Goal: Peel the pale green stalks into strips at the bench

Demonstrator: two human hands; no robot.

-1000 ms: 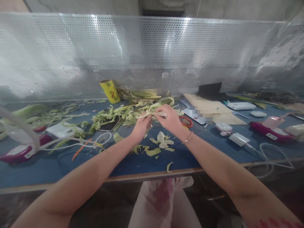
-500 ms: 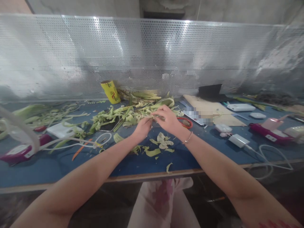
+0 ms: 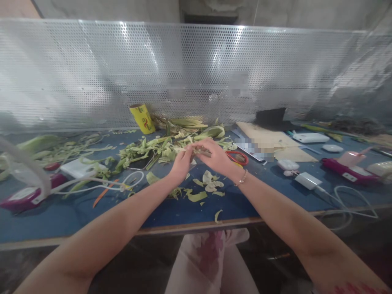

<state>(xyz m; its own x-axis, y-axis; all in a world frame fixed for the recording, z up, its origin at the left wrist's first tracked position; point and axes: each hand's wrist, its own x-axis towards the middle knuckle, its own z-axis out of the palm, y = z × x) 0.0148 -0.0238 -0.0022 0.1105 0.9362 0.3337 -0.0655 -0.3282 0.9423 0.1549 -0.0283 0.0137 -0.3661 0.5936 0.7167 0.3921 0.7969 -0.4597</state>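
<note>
My left hand is closed at the front of a heap of pale green plant pieces. Against its fingertips, my right hand curls round from the right, its fingers also closed. What they pinch is too small and blurred to name. Below the hands, cream and green peelings lie scattered on the blue table. Just right of my right hand is a red-orange ring-shaped object.
A tilted yellow tube stands behind the heap. Purple power strips with white cables lie at both sides. Brown paper, a white charger and an orange strip rest on the table. A perforated metal screen rises behind.
My left hand has shifted slightly up and left, and its fingers have turned upward. My right hand has moved slightly left, its fingers now more arched over the left fingertips.
</note>
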